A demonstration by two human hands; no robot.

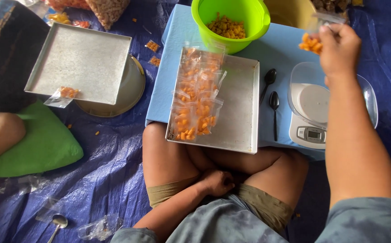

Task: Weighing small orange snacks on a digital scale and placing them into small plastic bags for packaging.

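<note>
Head view
Right hand (pixel 339 47): raised above the kitchen scale (pixel 311 112), fingers pinched on a small clear bag of orange snack pieces (pixel 311 42) — the bag hangs in the air over the far right part of the surface, just beside the yellow bucket (pixel 290 12).
Left hand (pixel 217 182): resting in the person's lap between the crossed legs, fingers curled in, holding nothing that shows.
Surface (pixel 177 54): a low table under a light blue cloth, standing on a blue tarp (pixel 110 166).
Metal tray (pixel 240 112): at the near edge of the surface, over the knees — filled bags of orange snacks (pixel 195 103) lie in overlapping rows along its left side.
Green tub (pixel 231 22): at the far edge, partly filled with loose orange pieces.
Black spoons (pixel 272 103): two, lying side by side between the tray and the scale.
Second tray (pixel 80 63): off to the left on the tarp, resting on a round metal plate, one filled bag at its near edge.
Green cushion (pixel 42 144): near left, on the tarp.
</note>
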